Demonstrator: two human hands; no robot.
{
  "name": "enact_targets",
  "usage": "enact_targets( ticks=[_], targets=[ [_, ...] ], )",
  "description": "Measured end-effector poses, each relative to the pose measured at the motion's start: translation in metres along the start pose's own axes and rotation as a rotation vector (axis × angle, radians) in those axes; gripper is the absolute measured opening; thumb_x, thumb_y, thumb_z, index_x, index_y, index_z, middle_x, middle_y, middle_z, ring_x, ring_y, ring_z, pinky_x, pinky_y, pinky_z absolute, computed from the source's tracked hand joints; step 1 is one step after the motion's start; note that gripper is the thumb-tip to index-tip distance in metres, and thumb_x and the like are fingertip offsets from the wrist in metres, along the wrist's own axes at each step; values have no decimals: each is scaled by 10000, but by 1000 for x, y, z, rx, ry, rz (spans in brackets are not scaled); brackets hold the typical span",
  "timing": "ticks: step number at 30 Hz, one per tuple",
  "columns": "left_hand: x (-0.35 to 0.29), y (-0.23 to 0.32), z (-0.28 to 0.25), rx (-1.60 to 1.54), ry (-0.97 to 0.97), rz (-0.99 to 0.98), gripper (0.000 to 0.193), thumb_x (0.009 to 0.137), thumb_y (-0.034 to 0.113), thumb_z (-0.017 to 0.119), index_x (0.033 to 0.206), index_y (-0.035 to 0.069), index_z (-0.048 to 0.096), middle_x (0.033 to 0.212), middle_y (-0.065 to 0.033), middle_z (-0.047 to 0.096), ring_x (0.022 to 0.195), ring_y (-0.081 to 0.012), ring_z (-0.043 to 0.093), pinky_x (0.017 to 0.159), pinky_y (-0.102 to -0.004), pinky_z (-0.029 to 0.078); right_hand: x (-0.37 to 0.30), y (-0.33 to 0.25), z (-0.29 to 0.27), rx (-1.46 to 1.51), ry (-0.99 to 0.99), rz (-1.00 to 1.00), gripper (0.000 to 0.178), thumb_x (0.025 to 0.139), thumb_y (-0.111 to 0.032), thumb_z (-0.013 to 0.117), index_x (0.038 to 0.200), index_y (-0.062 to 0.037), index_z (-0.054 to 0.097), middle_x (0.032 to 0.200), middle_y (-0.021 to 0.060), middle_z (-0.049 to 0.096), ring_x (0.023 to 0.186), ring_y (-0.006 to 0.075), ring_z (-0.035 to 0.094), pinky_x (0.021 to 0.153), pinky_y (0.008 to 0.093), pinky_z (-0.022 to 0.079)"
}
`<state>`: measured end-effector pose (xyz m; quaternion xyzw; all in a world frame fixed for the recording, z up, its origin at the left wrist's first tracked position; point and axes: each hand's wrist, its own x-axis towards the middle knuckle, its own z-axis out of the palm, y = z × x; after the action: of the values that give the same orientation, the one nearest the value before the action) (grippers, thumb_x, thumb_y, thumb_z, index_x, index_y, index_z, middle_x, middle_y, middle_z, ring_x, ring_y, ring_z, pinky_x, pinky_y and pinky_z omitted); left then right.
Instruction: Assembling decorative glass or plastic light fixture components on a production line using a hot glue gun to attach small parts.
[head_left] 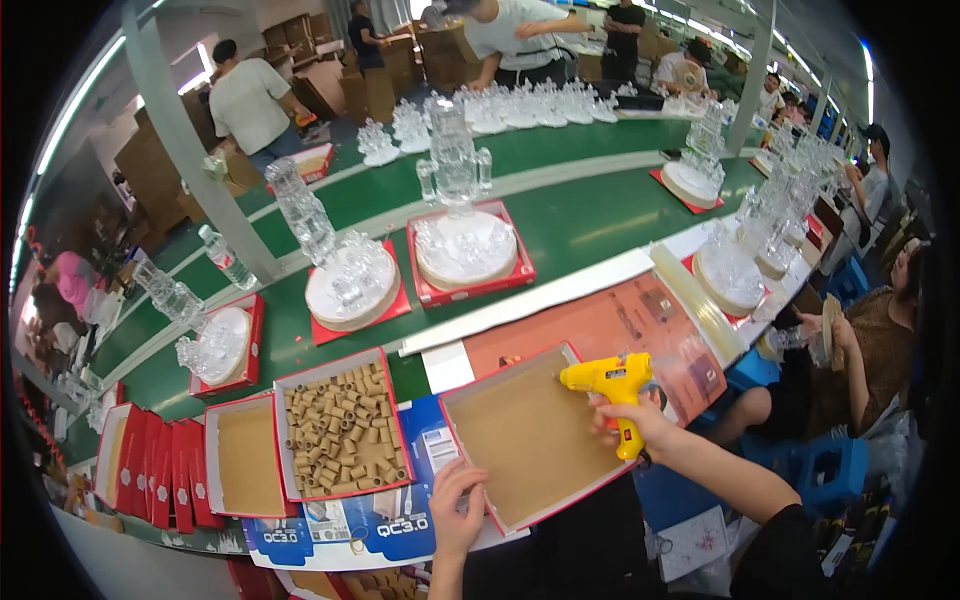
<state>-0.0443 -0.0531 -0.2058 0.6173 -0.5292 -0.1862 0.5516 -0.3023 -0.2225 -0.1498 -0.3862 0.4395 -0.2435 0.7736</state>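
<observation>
My right hand [638, 420] is closed round the grip of a yellow hot glue gun [610, 376], its nozzle pointing left over the far right corner of an open shallow box [530, 440]. The box has a bare brown inside and red-and-white walls. At its near left wall, my left hand [460, 508] grips the edge with bent fingers. Left of that box stands another shallow box [404, 478] full of short brown cardboard tubes [345, 425]. An open brown-lined box [250, 460] sits beside it.
Several red boxes [160, 475] stand on edge at the far left. Clear figures on round white bases [470, 262] stand on the green conveyor [590, 215]. An orange-red printed sheet [600, 320] lies beyond my box. A seated person [870, 340] is at the right.
</observation>
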Motion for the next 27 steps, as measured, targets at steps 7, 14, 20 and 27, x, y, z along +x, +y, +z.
enact_targets(
  ticks=[7, 14, 20, 27],
  targets=[
    [2, 8, 3, 22, 10, -38, 145, 774, -28, 565, 863, 15, 672, 923, -93, 694, 1110, -322, 562, 980, -410, 414, -47, 8, 5, 144, -174, 102, 422, 860, -105, 631, 1247, -28, 478, 932, 93, 626, 1156, 268, 577, 1024, 413, 453],
    [2, 13, 5, 32, 10, -65, 134, 792, -32, 564, 856, 17, 672, 921, -91, 693, 1108, -319, 562, 979, -406, 411, -64, 22, 17, 193, -168, 188, 297, 876, -161, 607, 1132, -59, 495, 703, 25, 429, 684, 142, 462, 544, 245, 380],
    [3, 12, 7, 64, 5, -49, 128, 807, -26, 567, 863, 20, 672, 919, -89, 691, 1109, -316, 560, 972, -402, 412, -61, 23, 20, 166, -136, 242, 267, 886, -139, 588, 1121, -54, 493, 694, 19, 419, 656, 134, 467, 499, 233, 376],
    [2, 14, 8, 70, -3, -64, 121, 812, -25, 566, 861, 18, 668, 921, -87, 692, 1128, -315, 548, 970, -399, 408, -60, 21, 18, 161, -116, 261, 223, 898, -133, 569, 1096, -62, 496, 674, 2, 396, 600, 108, 437, 482, 230, 360]
  ],
)
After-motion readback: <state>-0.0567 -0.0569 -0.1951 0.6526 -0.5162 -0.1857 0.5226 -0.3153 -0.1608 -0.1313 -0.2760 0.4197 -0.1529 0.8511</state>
